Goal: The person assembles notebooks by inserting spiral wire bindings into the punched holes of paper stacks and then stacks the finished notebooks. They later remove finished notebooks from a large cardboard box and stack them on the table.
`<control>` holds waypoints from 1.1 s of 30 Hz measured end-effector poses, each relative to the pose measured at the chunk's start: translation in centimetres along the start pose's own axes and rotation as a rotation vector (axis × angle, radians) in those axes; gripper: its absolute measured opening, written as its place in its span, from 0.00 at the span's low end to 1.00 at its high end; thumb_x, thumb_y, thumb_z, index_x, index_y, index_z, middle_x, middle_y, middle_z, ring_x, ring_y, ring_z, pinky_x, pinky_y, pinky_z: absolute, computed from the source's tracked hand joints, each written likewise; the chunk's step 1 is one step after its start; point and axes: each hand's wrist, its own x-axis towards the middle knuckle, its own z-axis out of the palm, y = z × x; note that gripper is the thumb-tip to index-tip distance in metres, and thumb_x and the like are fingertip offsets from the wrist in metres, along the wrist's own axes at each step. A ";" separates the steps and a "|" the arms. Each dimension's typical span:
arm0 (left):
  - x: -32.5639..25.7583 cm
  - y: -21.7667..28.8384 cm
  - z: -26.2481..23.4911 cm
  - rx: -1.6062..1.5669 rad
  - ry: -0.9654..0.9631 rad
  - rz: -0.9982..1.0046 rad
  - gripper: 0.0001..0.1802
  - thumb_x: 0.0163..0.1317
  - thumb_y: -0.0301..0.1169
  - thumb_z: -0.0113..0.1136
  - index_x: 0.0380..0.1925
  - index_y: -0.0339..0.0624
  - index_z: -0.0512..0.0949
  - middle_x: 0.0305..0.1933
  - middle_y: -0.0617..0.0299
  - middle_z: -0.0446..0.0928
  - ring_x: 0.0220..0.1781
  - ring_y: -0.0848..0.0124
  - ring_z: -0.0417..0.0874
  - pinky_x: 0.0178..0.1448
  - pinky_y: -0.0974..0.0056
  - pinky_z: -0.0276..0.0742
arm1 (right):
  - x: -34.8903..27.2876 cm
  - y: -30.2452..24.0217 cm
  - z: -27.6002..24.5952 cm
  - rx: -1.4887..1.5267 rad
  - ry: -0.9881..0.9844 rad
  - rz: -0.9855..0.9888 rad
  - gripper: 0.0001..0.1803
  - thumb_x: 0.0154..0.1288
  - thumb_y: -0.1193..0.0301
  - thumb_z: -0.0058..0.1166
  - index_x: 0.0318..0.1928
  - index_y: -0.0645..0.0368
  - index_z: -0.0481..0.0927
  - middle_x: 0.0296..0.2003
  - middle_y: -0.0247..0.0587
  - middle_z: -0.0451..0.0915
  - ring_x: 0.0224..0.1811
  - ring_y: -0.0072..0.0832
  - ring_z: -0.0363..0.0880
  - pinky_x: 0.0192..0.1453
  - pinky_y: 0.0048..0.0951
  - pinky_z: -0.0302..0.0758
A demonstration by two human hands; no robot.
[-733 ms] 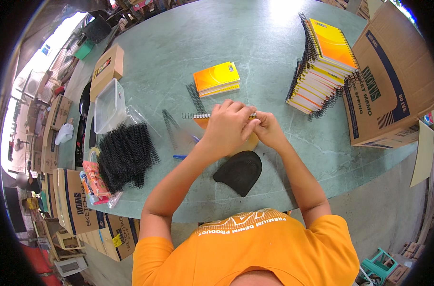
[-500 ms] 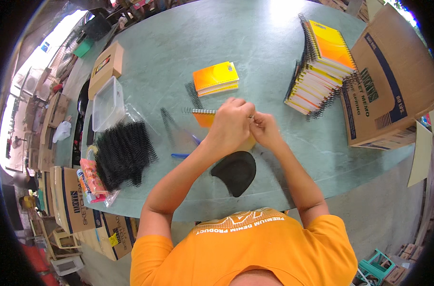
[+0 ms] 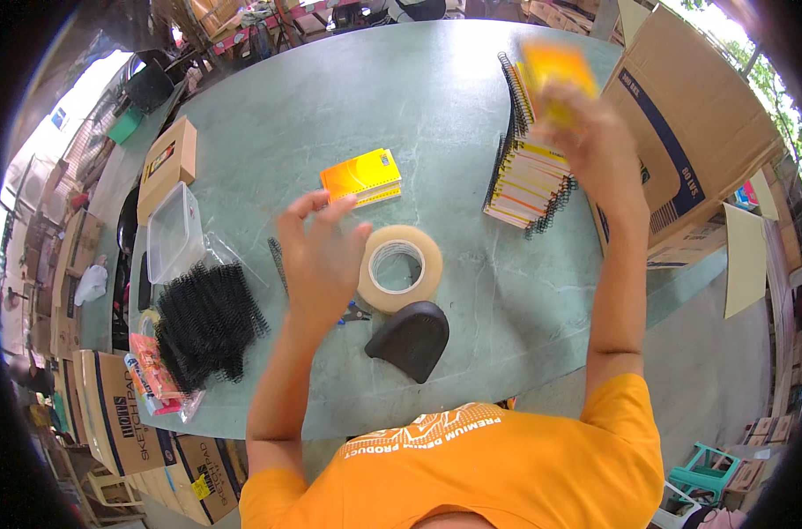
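At the far right of the worktop (image 3: 269, 115), the blurred right hand (image 3: 595, 145) grips a yellow-orange notebook (image 3: 555, 66) atop the spiral-bound stack (image 3: 526, 189); the left hand (image 3: 320, 260), spread and empty, is nearer the yellow pads (image 3: 361, 176), lying crosswise just beyond.

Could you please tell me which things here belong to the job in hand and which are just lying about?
Likely part of the job:
- blurred notebook in the right hand
- spiral-bound stack
- yellow-orange pads
- black coils

Seemingly lying about:
- tape roll
- clear plastic tub
- green stool
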 end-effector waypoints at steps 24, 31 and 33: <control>-7.8 -10.4 6.9 0.401 -0.376 -0.386 0.16 0.55 0.43 0.59 0.27 0.40 0.74 0.29 0.55 0.76 0.31 0.57 0.80 0.32 0.54 0.74 | 0.2 -7.9 28.6 0.320 -0.388 -0.298 0.11 0.50 0.72 0.59 0.37 0.54 0.79 0.39 0.38 0.78 0.45 0.37 0.76 0.47 0.38 0.73; -7.4 -10.7 1.7 0.410 -0.269 -0.524 0.13 0.54 0.37 0.60 0.33 0.38 0.75 0.34 0.57 0.78 0.33 0.64 0.81 0.34 0.61 0.76 | 1.0 -7.7 20.0 0.433 -0.122 -0.320 0.08 0.56 0.74 0.51 0.37 0.55 0.79 0.32 0.41 0.80 0.36 0.40 0.78 0.40 0.39 0.74; -3.9 -8.1 -1.4 -0.021 -0.124 -0.795 0.12 0.57 0.33 0.60 0.37 0.36 0.76 0.35 0.59 0.78 0.35 0.72 0.79 0.39 0.68 0.75 | 0.5 -8.2 15.9 0.428 -0.126 -0.326 0.08 0.55 0.75 0.53 0.38 0.58 0.79 0.32 0.44 0.80 0.35 0.41 0.79 0.39 0.36 0.75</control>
